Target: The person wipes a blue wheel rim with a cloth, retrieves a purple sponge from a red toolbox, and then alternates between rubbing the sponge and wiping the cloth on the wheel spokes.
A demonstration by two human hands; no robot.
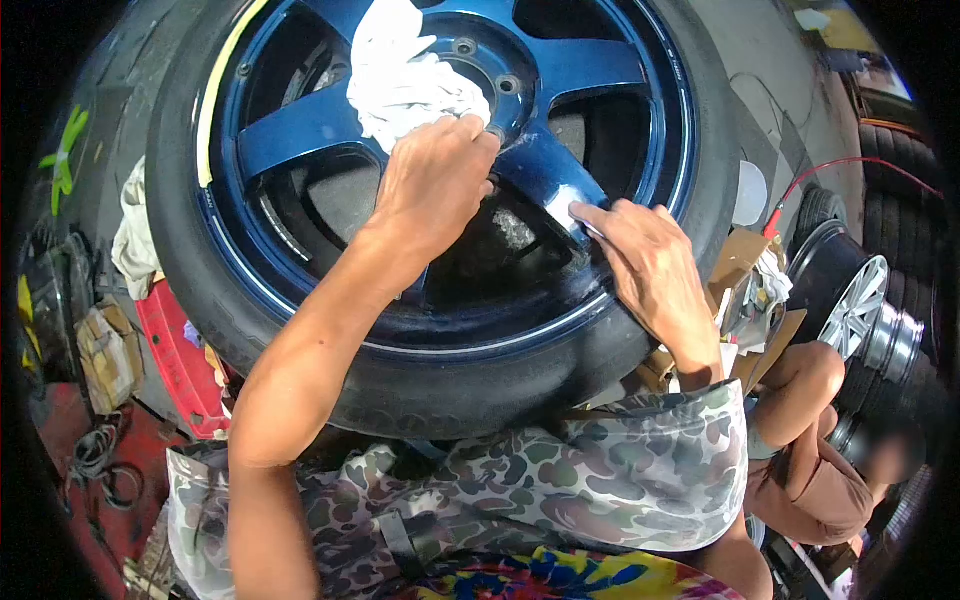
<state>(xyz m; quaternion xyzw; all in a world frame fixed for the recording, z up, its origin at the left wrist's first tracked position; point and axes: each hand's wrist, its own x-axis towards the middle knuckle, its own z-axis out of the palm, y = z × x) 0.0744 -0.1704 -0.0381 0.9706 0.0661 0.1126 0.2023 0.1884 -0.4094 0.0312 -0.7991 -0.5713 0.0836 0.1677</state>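
Note:
A blue spoked car wheel with a black tyre lies face up in front of me. My left hand is closed near the hub, its fingers bunched on a white cloth that spreads over the hub and a spoke. On the lower right spoke rests my right hand, fingers bent and pressed to the painted surface near the rim. A sliver of something pale shows under these fingers, too covered to name. Whitish smears mark the spoke beside them.
Yellow tape runs along the rim's upper left. A red tray stands at left, with a cardboard box beyond it. At right are a silver wheel, stacked tyres, a red hose and another seated person.

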